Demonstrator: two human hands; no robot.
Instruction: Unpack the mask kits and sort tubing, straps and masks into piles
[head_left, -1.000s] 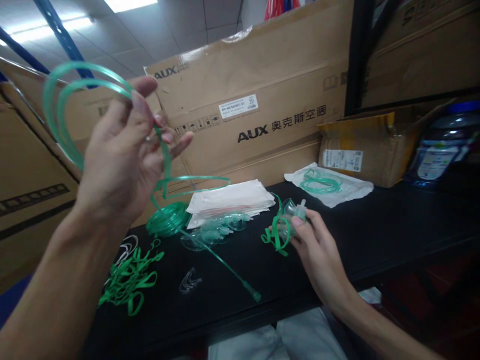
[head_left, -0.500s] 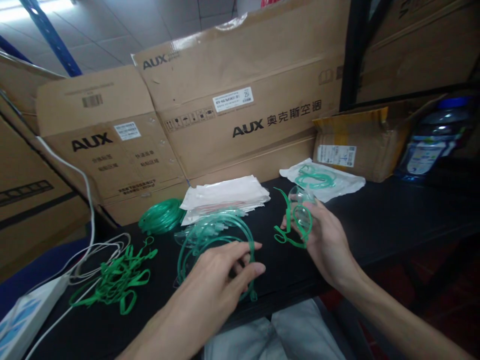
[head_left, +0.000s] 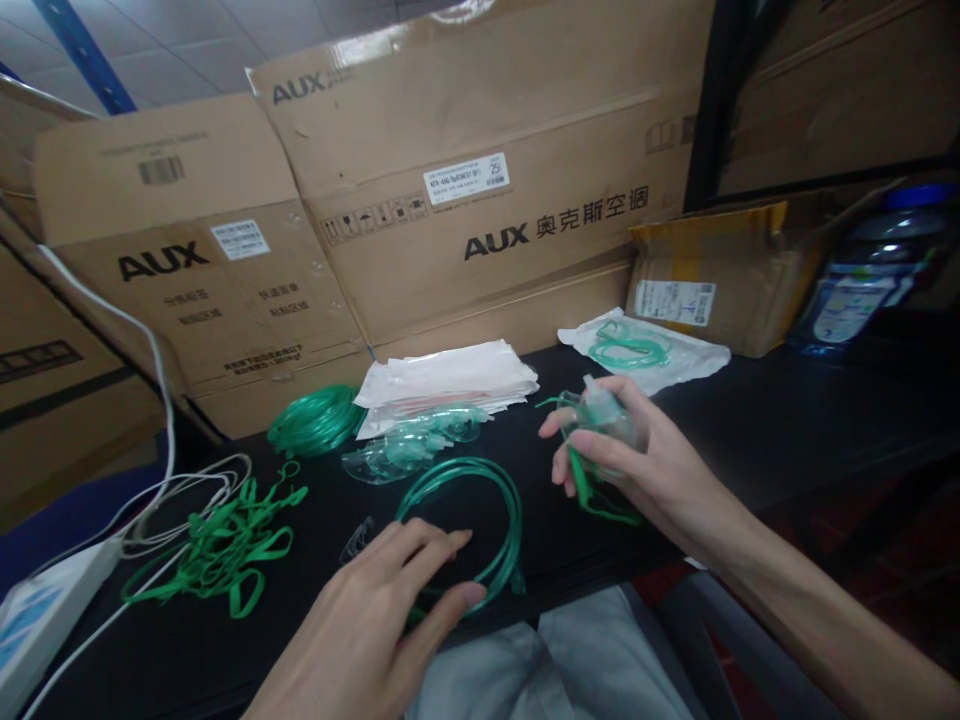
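Observation:
My right hand (head_left: pixel 637 440) is closed around a clear green-tinted oxygen mask (head_left: pixel 611 425), its pale connector pointing up. A green elastic strap (head_left: pixel 581 485) hangs from the mask below my fingers. On the black tabletop lies a loose coil of green tubing (head_left: pixel 512 510). My left hand (head_left: pixel 390 590) rests over the left part of that coil, thumb and forefinger apart; its other fingers are partly hidden. Behind the coil, several more clear masks (head_left: pixel 409 445) lie in a heap. A small clear piece (head_left: pixel 356 540) sits left of the coil, partly behind my left hand.
White pouches (head_left: pixel 450 380) are stacked at the back beside coiled green tubing (head_left: pixel 315 420). Tangled green straps (head_left: pixel 225 540), white cables and a power strip (head_left: pixel 56 610) lie left. A pouch with tubing (head_left: pixel 667 365), an open carton (head_left: pixel 705 280) and a bottle (head_left: pixel 855 280) stand right.
The tubing coil has come towards me, off the heap of masks, and lies on the tabletop. My left hand has shifted left and down. In my right hand the mask has turned connector-up.

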